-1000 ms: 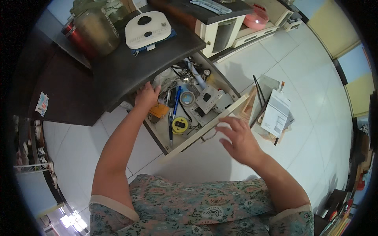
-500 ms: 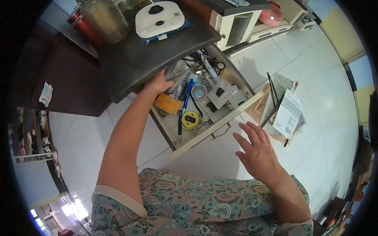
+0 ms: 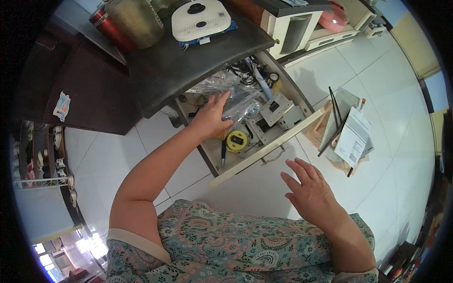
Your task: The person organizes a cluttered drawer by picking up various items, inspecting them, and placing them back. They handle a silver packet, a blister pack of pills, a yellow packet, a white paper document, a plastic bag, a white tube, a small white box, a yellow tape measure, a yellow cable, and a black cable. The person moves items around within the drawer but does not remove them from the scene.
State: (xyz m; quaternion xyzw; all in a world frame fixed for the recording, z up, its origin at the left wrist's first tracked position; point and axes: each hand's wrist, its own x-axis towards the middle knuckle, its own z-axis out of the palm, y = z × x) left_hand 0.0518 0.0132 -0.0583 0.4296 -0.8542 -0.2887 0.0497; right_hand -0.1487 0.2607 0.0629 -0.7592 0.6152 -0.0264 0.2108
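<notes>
My left hand (image 3: 213, 114) reaches into an open drawer (image 3: 302, 125) and grips a clear plastic bag (image 3: 241, 104), its thumb and fingers on either side of the film. The crumpled bag spreads over the drawer's contents, hiding part of them. Close by my left thumb lies a yellow round tape measure (image 3: 237, 140), with a dark pen (image 3: 223, 151) beside it. White switch plates (image 3: 276, 109) sit toward the drawer's right side. Over the floor in front of the drawer, my right hand (image 3: 312, 191) is held with fingers apart, touching nothing.
Above the drawer, a dark countertop (image 3: 188, 70) carries a white device (image 3: 200, 21) and metal containers (image 3: 134, 23). Right of the drawer, papers (image 3: 351, 137), dark sticks (image 3: 336, 108) and a wooden frame (image 3: 315, 129) lie on the tiled floor. A dark panel (image 3: 89, 89) stands left.
My left hand has moved right and toward me, drawing the plastic bag across the blue pen and tape roll, which are now covered. My right hand stays nearly still.
</notes>
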